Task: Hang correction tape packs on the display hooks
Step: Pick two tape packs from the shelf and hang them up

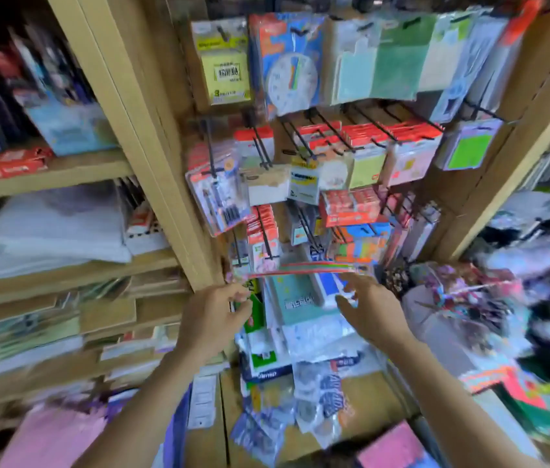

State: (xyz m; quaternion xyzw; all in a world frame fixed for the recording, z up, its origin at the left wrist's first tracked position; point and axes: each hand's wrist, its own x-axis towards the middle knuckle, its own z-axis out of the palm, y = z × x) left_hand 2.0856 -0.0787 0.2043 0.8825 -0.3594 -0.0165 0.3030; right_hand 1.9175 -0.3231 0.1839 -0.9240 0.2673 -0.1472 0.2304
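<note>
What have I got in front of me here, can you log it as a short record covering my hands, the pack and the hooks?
Left hand: fingers curled at the left end of the flat striped pack, apparently pinching it
Right hand: fingers extended by the pack's right end; contact unclear
Pack: edge-on, roughly level, not on a hook
Display hooks: black, several carrying red-topped packs
Below: loose pile of packets

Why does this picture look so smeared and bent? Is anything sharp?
Head view: motion blur smears the shelves at left and the bottom corners; the wide lens slants the wooden post; the yellow pack and clock card up top are sharpest.
</note>
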